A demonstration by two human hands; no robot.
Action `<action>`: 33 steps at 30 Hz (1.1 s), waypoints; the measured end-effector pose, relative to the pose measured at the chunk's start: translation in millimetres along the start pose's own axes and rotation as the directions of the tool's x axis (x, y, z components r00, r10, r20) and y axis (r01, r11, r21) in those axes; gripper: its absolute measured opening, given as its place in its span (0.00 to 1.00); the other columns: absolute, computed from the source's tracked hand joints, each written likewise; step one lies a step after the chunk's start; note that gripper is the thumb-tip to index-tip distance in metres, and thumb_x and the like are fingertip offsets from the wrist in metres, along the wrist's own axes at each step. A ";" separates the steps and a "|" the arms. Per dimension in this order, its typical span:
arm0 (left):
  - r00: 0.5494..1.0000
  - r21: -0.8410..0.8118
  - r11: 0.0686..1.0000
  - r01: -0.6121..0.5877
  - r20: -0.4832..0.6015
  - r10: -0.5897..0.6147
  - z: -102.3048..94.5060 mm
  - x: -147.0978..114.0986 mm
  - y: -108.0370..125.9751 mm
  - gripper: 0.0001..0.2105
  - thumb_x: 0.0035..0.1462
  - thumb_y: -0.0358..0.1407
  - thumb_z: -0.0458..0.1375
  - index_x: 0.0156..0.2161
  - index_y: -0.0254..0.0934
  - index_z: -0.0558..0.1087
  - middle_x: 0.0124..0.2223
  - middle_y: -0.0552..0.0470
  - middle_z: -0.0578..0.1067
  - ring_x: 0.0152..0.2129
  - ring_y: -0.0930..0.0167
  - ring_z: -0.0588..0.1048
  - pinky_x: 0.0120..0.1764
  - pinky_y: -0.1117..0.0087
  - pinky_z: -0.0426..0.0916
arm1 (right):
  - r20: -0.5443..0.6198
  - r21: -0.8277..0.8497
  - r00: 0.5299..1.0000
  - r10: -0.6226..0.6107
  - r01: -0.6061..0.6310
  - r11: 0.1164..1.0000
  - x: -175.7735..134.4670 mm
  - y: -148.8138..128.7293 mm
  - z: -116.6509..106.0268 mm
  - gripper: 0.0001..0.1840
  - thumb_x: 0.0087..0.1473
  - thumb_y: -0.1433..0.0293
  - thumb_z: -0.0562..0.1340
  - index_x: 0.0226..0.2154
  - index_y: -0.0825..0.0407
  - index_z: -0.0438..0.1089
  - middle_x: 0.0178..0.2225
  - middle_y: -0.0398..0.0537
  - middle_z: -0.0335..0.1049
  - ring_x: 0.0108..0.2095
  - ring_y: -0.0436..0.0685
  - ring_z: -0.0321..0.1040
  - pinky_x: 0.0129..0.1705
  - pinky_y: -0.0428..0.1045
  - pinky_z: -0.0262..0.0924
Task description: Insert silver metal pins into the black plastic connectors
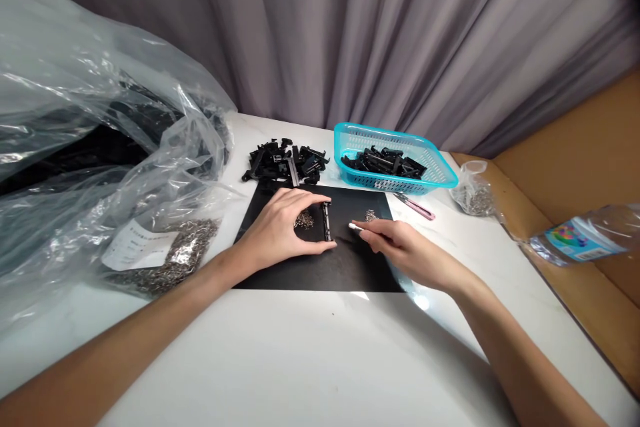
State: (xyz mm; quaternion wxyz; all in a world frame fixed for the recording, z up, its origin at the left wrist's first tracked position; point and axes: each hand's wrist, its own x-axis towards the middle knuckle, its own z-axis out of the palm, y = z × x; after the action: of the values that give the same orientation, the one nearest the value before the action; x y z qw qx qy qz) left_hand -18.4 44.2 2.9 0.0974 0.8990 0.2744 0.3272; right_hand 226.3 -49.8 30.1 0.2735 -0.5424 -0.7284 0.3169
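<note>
My left hand (287, 223) grips a narrow black plastic part (327, 221) by its two ends, between thumb and fingers, and holds it upright over the black mat (320, 271). Pinched in my right hand (393, 240) is a thin stick with a white tip (354, 226); its tip points at the black part but stays apart from it. Behind my left fingers lies a small pile of metal pieces (304, 219), partly hidden. Another little heap of shiny metal pieces (370, 215) sits on the mat just beyond my right hand.
Behind the mat are a pile of black plastic parts (285, 161) and a blue basket (445, 175) holding more. A pink-handled cutter (420, 208) lies to the right, near a small bag (473, 190) and a plastic bottle (585, 237). Bagged metal pieces (187, 250) and large clear plastic (165, 167) occupy the left.
</note>
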 end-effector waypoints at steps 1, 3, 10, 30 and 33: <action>1.000 -0.004 1.000 0.011 0.002 -0.011 0.8 0.1 -1.2 0.31 0.48 0.50 0.72 0.55 0.39 0.74 0.53 0.46 0.80 0.50 0.58 0.76 0.55 0.55 0.68 | -0.014 0.010 1.000 -0.022 0.022 1.000 0.5 1.7 0.8 0.19 0.69 0.58 0.56 0.33 0.50 0.75 0.30 0.47 0.73 0.32 0.57 0.69 0.36 0.51 0.62; 1.000 -0.009 1.000 0.028 0.008 -0.028 2.1 0.2 -3.3 0.31 0.47 0.51 0.72 0.54 0.40 0.75 0.53 0.47 0.80 0.50 0.57 0.76 0.55 0.54 0.68 | -0.052 0.059 0.998 -0.031 0.035 0.998 1.9 3.4 1.4 0.16 0.68 0.60 0.58 0.38 0.50 0.78 0.32 0.48 0.76 0.34 0.58 0.72 0.37 0.52 0.64; 0.990 -0.003 0.992 0.124 0.067 -0.123 3.9 -0.9 -7.1 0.32 0.46 0.55 0.71 0.53 0.41 0.76 0.53 0.47 0.80 0.53 0.56 0.73 0.57 0.52 0.66 | -0.223 0.439 0.975 0.020 0.082 0.895 8.6 -2.8 11.8 0.15 0.60 0.57 0.68 0.39 0.52 0.77 0.34 0.50 0.81 0.31 0.55 0.75 0.29 0.49 0.68; 0.993 0.004 0.995 0.101 0.056 -0.101 7.9 2.9 -10.2 0.26 0.49 0.54 0.70 0.48 0.40 0.77 0.45 0.49 0.82 0.44 0.59 0.78 0.55 0.51 0.62 | -0.335 0.517 0.941 -0.040 0.219 0.827 23.6 8.5 53.4 0.18 0.64 0.51 0.62 0.36 0.49 0.66 0.28 0.44 0.76 0.27 0.52 0.73 0.32 0.50 0.71; 0.994 -0.005 0.996 0.091 0.055 -0.091 7.6 3.5 -10.9 0.27 0.49 0.54 0.70 0.48 0.39 0.77 0.46 0.48 0.83 0.44 0.59 0.78 0.56 0.51 0.61 | -0.343 0.502 0.937 -0.060 0.237 0.832 22.0 8.4 53.9 0.17 0.66 0.53 0.62 0.36 0.50 0.67 0.28 0.44 0.76 0.27 0.52 0.73 0.33 0.50 0.71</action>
State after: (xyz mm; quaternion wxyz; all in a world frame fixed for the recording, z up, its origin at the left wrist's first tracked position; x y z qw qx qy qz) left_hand -16.0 55.2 -4.9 0.1230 0.8938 0.3112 0.2986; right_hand 185.7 -35.7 -10.1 0.5498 -0.4287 -0.5984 0.3947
